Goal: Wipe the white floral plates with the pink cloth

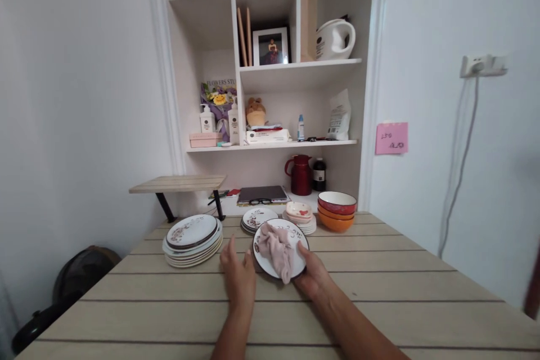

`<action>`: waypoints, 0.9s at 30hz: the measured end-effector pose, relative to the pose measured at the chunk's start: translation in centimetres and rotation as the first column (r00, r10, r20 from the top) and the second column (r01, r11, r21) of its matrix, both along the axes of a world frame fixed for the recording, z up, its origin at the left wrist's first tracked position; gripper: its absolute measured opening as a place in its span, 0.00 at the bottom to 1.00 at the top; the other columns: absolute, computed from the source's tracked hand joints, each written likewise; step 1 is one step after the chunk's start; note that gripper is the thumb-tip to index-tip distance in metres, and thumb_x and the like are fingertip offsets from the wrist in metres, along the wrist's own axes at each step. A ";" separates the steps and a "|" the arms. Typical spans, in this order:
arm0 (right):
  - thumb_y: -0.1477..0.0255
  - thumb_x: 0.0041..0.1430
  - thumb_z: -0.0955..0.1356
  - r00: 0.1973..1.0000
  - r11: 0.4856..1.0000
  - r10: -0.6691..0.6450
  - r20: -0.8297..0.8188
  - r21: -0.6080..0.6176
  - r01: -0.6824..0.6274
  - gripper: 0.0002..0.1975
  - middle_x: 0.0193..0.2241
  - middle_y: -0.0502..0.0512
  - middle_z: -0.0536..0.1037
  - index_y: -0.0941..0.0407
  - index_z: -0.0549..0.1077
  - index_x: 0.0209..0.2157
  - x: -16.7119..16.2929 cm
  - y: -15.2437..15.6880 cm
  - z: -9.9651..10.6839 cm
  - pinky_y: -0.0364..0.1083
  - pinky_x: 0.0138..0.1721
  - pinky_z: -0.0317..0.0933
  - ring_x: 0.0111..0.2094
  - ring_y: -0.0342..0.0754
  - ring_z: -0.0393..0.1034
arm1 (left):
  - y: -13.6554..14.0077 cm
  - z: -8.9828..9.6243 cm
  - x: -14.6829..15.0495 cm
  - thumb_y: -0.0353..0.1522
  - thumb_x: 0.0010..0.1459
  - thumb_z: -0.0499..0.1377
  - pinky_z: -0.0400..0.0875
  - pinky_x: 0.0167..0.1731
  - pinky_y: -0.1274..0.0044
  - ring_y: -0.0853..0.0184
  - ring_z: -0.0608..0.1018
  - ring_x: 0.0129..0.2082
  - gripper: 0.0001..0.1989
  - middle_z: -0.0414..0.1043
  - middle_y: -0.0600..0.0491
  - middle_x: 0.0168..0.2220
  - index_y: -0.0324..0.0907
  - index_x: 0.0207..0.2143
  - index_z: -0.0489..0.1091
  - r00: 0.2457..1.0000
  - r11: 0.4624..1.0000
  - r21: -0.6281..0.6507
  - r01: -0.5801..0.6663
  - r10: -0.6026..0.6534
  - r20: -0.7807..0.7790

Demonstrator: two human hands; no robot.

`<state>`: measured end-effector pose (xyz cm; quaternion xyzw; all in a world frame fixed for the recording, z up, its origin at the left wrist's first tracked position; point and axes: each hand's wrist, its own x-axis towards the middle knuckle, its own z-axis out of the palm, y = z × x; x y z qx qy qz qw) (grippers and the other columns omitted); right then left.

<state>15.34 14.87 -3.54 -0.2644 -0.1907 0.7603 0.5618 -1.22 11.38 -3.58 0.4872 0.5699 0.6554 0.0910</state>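
Note:
My right hand grips the right edge of a white plate with a dark rim and a floral pattern, thumb on top and fingers beneath. A crumpled pinkish cloth lies on the plate, its end hanging over the near rim. Just left of the plate, my left hand is raised with fingers apart and nothing in it. Behind the held plate is a short stack of patterned plates. A taller plate stack stands farther left on the table.
Small patterned bowls rest on white plates at the table's back, beside stacked red and orange bowls. A small raised wooden stand is at the back left. Shelves behind hold a red thermos jug and a dark bottle.

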 end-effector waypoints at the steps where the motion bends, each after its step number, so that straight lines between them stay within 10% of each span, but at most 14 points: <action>1: 0.64 0.56 0.66 0.999 0.999 -0.030 0.016 -0.017 0.031 0.21 0.41 0.61 0.80 0.58 0.67 0.50 0.3 0.3 -0.1 0.53 0.49 0.65 0.46 0.55 0.73 | -0.4 0.6 0.4 0.35 0.58 0.54 0.56 0.58 0.58 0.53 0.62 0.59 0.22 0.57 0.40 0.57 0.43 0.56 0.62 0.993 0.997 0.059 -0.059 0.065 -0.102; 5: 0.63 0.59 0.63 0.998 0.997 -0.060 0.010 -0.051 0.061 0.21 0.40 0.62 0.80 0.58 0.67 0.51 0.8 0.5 0.2 0.52 0.47 0.66 0.44 0.54 0.74 | -1.7 1.9 2.3 0.35 0.58 0.55 0.58 0.57 0.62 0.57 0.61 0.59 0.23 0.55 0.45 0.58 0.50 0.57 0.61 0.921 0.981 0.144 0.130 -0.065 -0.385; 11: 0.58 0.58 0.64 0.998 0.999 0.051 0.034 -0.019 -0.051 0.25 0.40 0.63 0.80 0.62 0.70 0.49 0.1 -0.8 1.5 0.53 0.47 0.66 0.40 0.55 0.76 | -1.8 1.1 3.2 0.30 0.45 0.65 0.58 0.56 0.61 0.51 0.65 0.56 0.36 0.62 0.45 0.56 0.53 0.58 0.62 0.816 0.937 -0.177 0.301 -0.349 -0.461; 22: 0.55 0.57 0.65 0.945 0.965 0.251 0.209 0.020 -0.261 0.25 0.36 0.62 0.82 0.62 0.74 0.45 -2.0 -3.3 2.4 0.51 0.44 0.66 0.36 0.52 0.77 | -0.9 0.9 2.2 0.31 0.53 0.60 0.60 0.54 0.60 0.53 0.66 0.54 0.19 0.63 0.45 0.53 0.47 0.49 0.71 0.883 0.999 0.047 0.014 0.010 -0.470; 27: 0.50 0.55 0.65 0.926 0.955 0.283 0.249 0.017 -0.297 0.30 0.37 0.63 0.81 0.61 0.73 0.47 -2.9 -3.8 1.9 0.50 0.42 0.66 0.35 0.52 0.77 | -1.0 1.0 2.3 0.31 0.56 0.56 0.59 0.56 0.60 0.54 0.65 0.56 0.19 0.64 0.46 0.54 0.48 0.51 0.70 0.919 0.996 0.029 0.084 -0.066 -0.389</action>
